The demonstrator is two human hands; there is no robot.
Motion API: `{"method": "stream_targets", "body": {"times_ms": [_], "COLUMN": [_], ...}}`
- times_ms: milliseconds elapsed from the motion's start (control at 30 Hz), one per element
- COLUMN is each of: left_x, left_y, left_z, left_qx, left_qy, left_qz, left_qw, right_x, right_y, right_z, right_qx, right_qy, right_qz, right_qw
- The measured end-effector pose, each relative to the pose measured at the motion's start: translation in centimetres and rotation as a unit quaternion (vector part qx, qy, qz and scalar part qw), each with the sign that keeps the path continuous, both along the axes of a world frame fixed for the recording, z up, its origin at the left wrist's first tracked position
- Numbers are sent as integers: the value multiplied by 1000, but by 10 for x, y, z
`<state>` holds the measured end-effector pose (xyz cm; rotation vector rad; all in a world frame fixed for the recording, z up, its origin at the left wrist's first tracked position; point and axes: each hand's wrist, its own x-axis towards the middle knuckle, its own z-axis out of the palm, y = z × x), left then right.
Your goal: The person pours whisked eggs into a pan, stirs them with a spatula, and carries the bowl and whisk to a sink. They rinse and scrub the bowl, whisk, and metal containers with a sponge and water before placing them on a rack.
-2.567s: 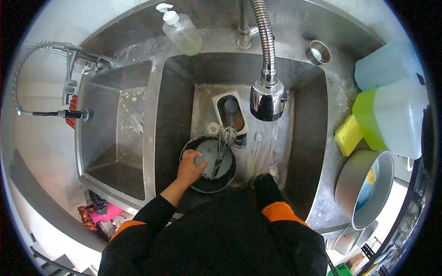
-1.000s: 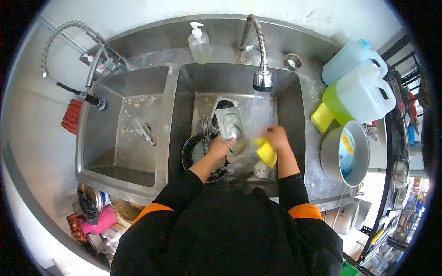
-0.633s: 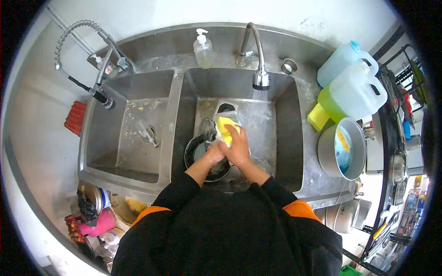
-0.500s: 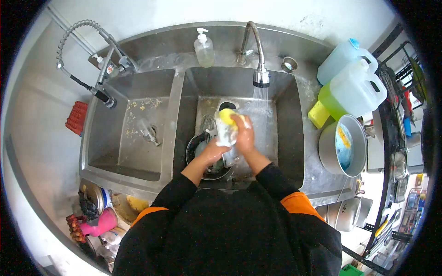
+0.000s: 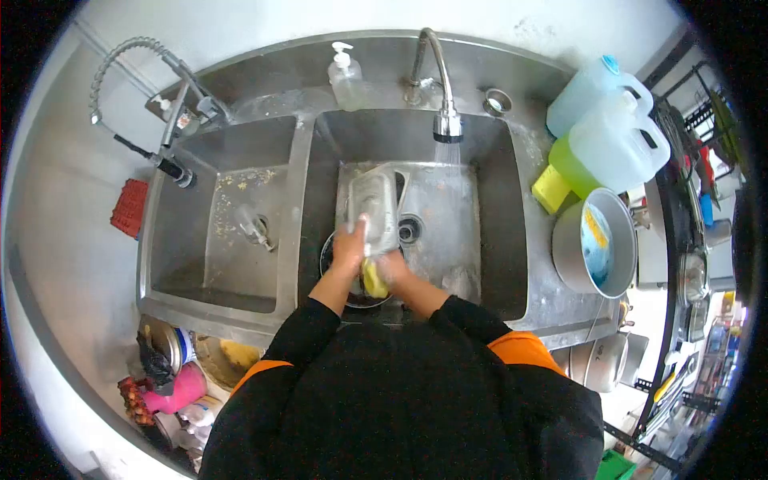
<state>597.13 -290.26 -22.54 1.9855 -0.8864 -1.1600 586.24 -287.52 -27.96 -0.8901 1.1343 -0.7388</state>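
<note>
A clear rectangular plastic container (image 5: 372, 204) with suds on it is tilted over the right-hand basin. My left hand (image 5: 349, 250) grips its lower left edge, thumb on top. My right hand (image 5: 392, 270), smeared by motion, presses a yellow sponge (image 5: 374, 282) at the container's near end. Below both hands is a dark round pan (image 5: 323, 260), largely covered by them. Behind the container a grey item with a handle-like loop (image 5: 404, 182) shows in part. To the right, a transparent piece (image 5: 460, 282) rests on the basin floor.
Water runs from the faucet (image 5: 448, 126) into the basin (image 5: 500, 304). A soap pump bottle (image 5: 346, 80) stands behind it. On the right are two jugs (image 5: 620, 148), a yellow sponge block (image 5: 550, 190) and a grey pot (image 5: 572, 256). The left basin (image 5: 180, 276) holds food scraps.
Both hands have come nearer my body. The container now shows its broad face, and the sponge has gone from its far end to its near end. The drain has come into view.
</note>
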Motion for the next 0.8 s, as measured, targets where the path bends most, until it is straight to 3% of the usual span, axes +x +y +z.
{"method": "stream_targets", "body": {"times_ms": [33, 67, 100, 133, 167, 200, 267, 333, 433, 467, 500, 533, 567, 633, 667, 700, 733, 767, 800], "left_x": [4, 10, 12, 9, 7, -5, -14, -12, -17, -15, -2, 17, 36, 56, 65, 72, 78, 82, 72], "left_y": [-1, 4, 8, 15, 25, 32, 34, 31, 28, 26, 20, 10, 4, -1, -4, -5, -7, -8, -11], "left_z": [0, 6, 11, -13, -37, 4, 14, 2, 5, 17, -6, -35, -55, -46, -40, -40, -40, -38, -9], "left_qx": [4, 33, 59, 73, 89, 162, 206, 229, 168, 105, 143, 147, 150, 141, 159, 147, 131, 114, 159], "left_qy": [-105, 2, 110, 194, 275, 249, 312, 363, 319, 270, 154, 68, -19, -38, -39, -127, -215, -300, -297], "left_qz": [-3, -70, -132, -103, -72, -59, -73, -108, -90, -112, -106, -165, -222, -261, -266, -325, -380, -432, -463], "left_qw": [994, 997, 983, 973, 954, 953, 925, 897, 928, 950, 972, 973, 963, 954, 950, 926, 890, 843, 820], "right_x": [-2, -4, 0, -7, -11, -26, -37, -35, -13, -5, 1, 5, -2, -35, -57, -77, -100, -124, -155], "right_y": [6, 12, 9, -3, -19, -33, -58, -67, -21, -10, -2, 4, 5, -10, -23, -37, -43, -49, -59], "right_z": [-3, -7, -22, 30, 85, 68, 38, 25, 37, 42, 43, 25, 24, 28, 30, 10, 13, 3, -40], "right_qx": [-73, -141, -24, 105, 228, 122, 56, 138, 256, 226, 197, 258, 273, 300, 232, 274, 260, 171, 118], "right_qy": [119, 241, 181, -40, -259, -177, -173, -323, -363, -336, -307, -290, -270, -229, -283, -166, -166, -157, -27], "right_qz": [48, 86, -13, -158, -291, -245, -218, -270, -262, -247, -230, -162, -147, -108, -84, -140, -162, -142, -103], "right_qw": [989, 956, 983, 981, 892, 945, 959, 897, 857, 880, 902, 907, 912, 920, 927, 937, 937, 962, 987]}}
